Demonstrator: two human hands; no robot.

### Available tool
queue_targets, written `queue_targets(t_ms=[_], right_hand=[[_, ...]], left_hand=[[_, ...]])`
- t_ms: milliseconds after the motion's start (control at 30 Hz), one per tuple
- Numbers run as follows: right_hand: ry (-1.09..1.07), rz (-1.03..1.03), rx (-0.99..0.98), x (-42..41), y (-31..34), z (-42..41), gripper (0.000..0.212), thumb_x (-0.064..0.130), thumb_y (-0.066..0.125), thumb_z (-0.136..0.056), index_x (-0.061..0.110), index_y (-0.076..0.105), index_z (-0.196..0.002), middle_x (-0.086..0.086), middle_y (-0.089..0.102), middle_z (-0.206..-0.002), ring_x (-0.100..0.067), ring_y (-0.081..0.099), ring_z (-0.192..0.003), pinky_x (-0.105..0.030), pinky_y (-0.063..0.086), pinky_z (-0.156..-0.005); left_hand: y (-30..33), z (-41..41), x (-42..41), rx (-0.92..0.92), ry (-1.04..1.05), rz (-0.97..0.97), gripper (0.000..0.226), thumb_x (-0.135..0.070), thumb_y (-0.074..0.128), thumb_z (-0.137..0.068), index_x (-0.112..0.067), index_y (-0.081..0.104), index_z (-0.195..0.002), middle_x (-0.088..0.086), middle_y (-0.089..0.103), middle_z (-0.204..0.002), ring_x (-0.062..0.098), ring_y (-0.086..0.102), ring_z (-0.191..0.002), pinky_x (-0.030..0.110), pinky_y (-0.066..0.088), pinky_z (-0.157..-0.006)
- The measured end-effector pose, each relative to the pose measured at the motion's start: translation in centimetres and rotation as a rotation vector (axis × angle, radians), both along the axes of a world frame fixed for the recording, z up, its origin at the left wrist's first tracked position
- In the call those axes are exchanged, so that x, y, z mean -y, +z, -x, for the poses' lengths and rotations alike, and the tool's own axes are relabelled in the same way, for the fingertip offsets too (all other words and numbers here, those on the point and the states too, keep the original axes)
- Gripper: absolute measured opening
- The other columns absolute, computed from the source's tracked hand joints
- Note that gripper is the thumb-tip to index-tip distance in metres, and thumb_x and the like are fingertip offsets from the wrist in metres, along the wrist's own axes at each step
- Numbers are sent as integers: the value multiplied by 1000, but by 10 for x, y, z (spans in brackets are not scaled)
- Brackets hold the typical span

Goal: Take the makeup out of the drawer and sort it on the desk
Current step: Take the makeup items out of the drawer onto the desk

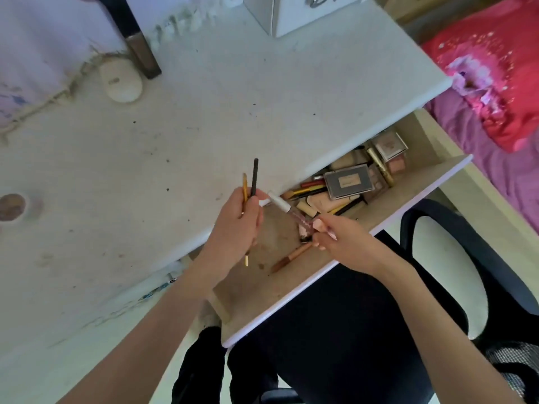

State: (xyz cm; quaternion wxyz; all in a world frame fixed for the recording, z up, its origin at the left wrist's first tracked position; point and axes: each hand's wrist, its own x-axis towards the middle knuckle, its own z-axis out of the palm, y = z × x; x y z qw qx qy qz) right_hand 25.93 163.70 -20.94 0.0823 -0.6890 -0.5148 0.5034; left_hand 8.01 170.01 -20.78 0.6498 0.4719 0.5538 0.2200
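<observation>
Palette (349,181) label unreadable | left hand (237,221) grips pencils (250,182)

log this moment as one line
left hand: holds pencils | right hand: holds gloss tube | drawer: open

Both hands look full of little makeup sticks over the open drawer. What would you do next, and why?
Probably pass the pink tube from the right hand to the left hand, which already grips two pencils. The tube's white cap nearly reaches the left hand's fingers, and much makeup remains in the drawer.
</observation>
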Motion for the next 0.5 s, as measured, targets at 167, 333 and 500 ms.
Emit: queue_targets(t_ms=[167, 333, 500], right_hand=[[-120, -198, 78, -62, 18, 11, 11, 18, 42, -96, 13, 51, -96, -4, 62, -93, -20, 57, -84, -29, 45, -71], [-145, -279, 273, -155, 10, 23, 12, 15, 44, -94, 10, 46, -84, -4, 51, -84, -22, 46, -78, -28, 32, -57], [-282, -290, 223, -246, -1, 21, 25, 10, 49, -85, 15, 40, -62, -6, 50, -69, -21, 48, -67, -16, 35, -47]], left_hand=[[13, 0, -58, -46, 179, 162, 24, -2, 30, -96, -11, 50, -105, 5, 50, -76, 16, 47, -58, 29, 50, -61], [9, -21, -121, -1, 245, 252, 20, 1, 34, -94, -10, 44, -107, 7, 47, -79, 18, 48, -60, 34, 52, -69], [2, -36, -196, 73, 297, 174, 23, 6, 35, -88, 0, 48, -107, 13, 43, -74, 27, 49, -59, 38, 49, -65]])
